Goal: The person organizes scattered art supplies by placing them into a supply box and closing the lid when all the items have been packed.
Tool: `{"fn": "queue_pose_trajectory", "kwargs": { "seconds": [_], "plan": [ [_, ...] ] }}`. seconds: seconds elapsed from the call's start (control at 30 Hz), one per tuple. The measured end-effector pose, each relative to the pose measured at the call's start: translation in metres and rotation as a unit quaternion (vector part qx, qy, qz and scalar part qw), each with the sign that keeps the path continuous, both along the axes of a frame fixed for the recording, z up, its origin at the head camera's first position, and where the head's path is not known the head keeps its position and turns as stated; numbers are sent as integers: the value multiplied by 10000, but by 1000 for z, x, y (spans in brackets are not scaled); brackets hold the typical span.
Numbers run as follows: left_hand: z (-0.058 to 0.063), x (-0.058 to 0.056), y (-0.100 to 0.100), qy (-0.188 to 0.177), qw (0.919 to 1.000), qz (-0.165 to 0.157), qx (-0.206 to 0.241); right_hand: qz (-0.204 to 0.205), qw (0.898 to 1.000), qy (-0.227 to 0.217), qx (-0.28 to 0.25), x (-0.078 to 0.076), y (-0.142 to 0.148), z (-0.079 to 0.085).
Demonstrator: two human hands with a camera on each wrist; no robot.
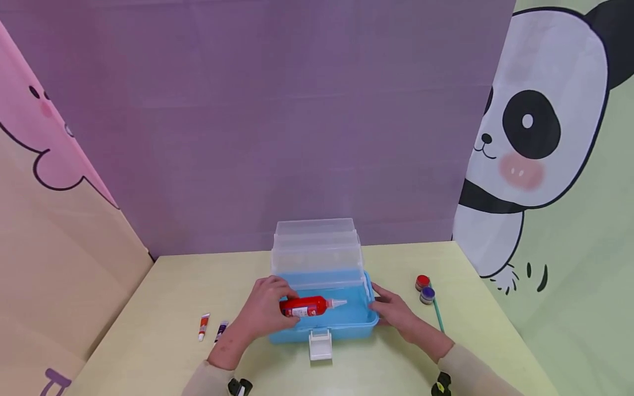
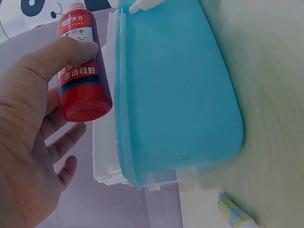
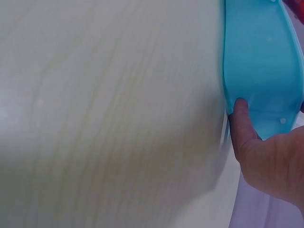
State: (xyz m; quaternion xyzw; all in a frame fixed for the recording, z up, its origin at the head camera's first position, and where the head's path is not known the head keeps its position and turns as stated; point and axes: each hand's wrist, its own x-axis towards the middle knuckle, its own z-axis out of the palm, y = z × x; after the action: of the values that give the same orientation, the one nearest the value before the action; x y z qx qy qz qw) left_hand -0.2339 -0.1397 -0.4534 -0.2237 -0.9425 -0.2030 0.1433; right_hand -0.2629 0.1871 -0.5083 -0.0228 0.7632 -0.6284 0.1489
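My left hand [image 1: 269, 309] holds a red ink bottle [image 1: 312, 306] with a pale pointed nozzle, thumb on its label and fingers behind. The bottle lies sideways over the open blue storage box [image 1: 342, 331], its nozzle toward the right. In the left wrist view the ink bottle [image 2: 84, 102] shows its base, and the lower fingers spread free beside it. My right hand [image 1: 396, 314] grips the right end of the box, a digit at the rim. In the right wrist view a fingertip of that hand [image 3: 273, 164] presses the box's outer wall [image 3: 261, 57].
The box's clear lid [image 1: 317, 247] stands raised behind it, and a white latch [image 1: 320, 346] hangs in front. Two small paint tubes, orange [image 1: 203, 327] and dark [image 1: 220, 331], lie at left. At right are a red-topped jar [image 1: 422, 282], a purple-topped jar [image 1: 427, 295] and a green stick [image 1: 438, 315].
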Motion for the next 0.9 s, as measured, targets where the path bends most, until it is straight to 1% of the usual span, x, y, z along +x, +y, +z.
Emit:
{"fn": "queue_pose_trajectory", "kwargs": {
  "seconds": [0.13, 0.27, 0.47, 0.57, 0.73, 0.9],
  "plan": [
    [2, 0, 1, 30, 9999, 18, -99, 10, 10000, -5, -13, 0, 0, -1],
    [7, -2, 2, 49, 9996, 98, -254, 37, 10000, -21, -57, 1, 0, 0],
    [13, -4, 5, 143, 9993, 79, -350, 84, 9999, -36, -116, 0, 2, 0],
    [13, -4, 6, 129, 9992, 58, -385, 141, 9998, -51, -124, 0, 3, -1],
    [12, -3, 7, 33, 9996, 11, -297, 232, 9995, -66, -183, -1, 4, -5],
    [11, -5, 6, 99, 9997, -29, -211, 223, 9995, -52, -211, -3, 4, -6]
  ]
}}
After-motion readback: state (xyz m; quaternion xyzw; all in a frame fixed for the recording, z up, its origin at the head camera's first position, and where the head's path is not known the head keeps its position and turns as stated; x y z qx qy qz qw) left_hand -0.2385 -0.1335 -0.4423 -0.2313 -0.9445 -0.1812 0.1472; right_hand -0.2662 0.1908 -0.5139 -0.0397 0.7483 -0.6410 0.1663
